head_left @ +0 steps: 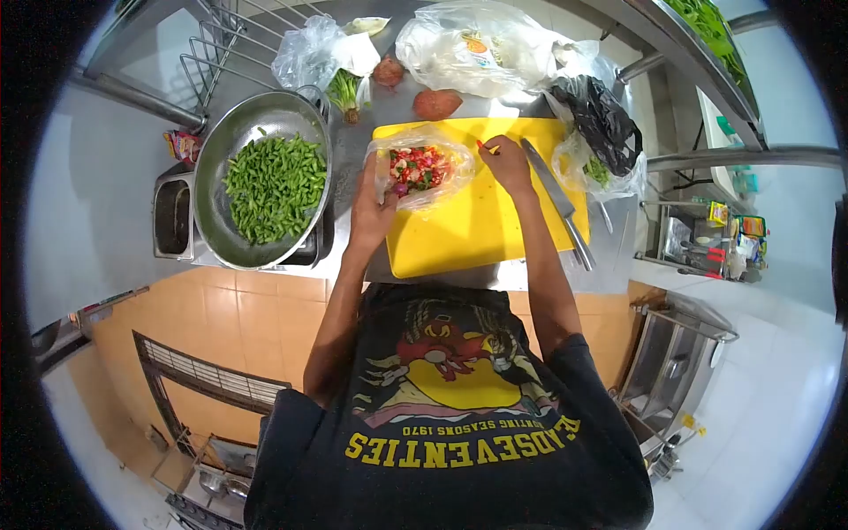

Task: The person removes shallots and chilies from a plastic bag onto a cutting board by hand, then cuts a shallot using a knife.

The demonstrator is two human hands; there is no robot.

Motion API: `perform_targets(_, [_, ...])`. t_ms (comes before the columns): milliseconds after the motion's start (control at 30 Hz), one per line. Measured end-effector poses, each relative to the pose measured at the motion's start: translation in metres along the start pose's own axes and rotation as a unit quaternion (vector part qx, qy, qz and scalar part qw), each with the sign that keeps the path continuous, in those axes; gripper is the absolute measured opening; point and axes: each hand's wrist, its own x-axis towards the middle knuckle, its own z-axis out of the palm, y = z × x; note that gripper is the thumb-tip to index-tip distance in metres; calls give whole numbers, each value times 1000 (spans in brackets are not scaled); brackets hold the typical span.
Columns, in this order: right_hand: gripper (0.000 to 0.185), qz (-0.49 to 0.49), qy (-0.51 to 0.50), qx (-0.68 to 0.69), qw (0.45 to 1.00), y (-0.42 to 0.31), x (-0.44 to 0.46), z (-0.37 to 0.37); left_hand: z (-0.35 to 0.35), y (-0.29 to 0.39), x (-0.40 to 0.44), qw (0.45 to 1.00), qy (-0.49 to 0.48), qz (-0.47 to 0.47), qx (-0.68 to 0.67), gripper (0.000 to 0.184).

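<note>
My left hand [371, 212] is closed on the near left side of a clear plastic bag [455, 187]. Inside the open bag lie chopped red chilies [417, 166] mixed with pale and purplish pieces. The bag rests on the left part of a yellow cutting board [450, 243]. Over the board, my right hand [510, 166] pinches a small red chili piece [483, 147] between thumb and fingers, a short way right of the bag. A large knife [556, 193] lies slanted along the board's right side, its handle past the edge.
To the left stands a wide metal pan [209, 212] of cut green beans [276, 188]. Behind the board are a reddish-brown tuber [437, 104], a leafy green bunch [344, 93] and a white plastic bag [433, 40]. A black plastic bag [601, 119] sits at the right.
</note>
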Motion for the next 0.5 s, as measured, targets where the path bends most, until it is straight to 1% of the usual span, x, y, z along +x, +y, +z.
perform_targets(33, [25, 1, 0, 0, 1000, 2, -2, 2, 1, -1, 0, 1000, -1, 0, 0, 77])
perform_targets(100, [23, -13, 54, -26, 998, -2, -6, 7, -3, -3, -1, 999, -30, 5, -31, 75])
perform_targets(133, [23, -16, 50, -25, 998, -14, -9, -1, -5, 5, -1, 999, -26, 2, -29, 75])
perform_targets(200, [20, 30, 47, 55, 997, -42, -16, -23, -7, 20, -5, 998, -49, -29, 25, 80])
perform_targets(233, [20, 28, 41, 56, 997, -57, -20, -31, -6, 22, -7, 998, -45, -33, 27, 80])
perform_targets(300, [13, 2, -22, 123, 992, -89, -28, -47, -3, 23, -8, 994, -47, -18, 101, 84])
perform_targets(333, [9, -3, -57, 121, 991, -107, -33, -53, 0, 22, -10, 994, -50, -28, 90, 87])
perform_targets(367, [9, -3, -59, 121, 991, -110, -36, -45, 0, 20, -11, 994, -49, -30, 90, 87])
perform_targets(433, [11, -134, -95, 197, 966, -108, -42, -26, 1, 18, -12, 992, -75, -57, 83, 91])
perform_targets(467, [11, -154, -108, 159, 969, -108, -43, -15, 2, 17, -13, 992, -74, -57, 83, 91])
perform_targets(500, [11, -155, -109, 159, 969, -110, -45, -11, 2, 16, -14, 990, -79, -68, 93, 92])
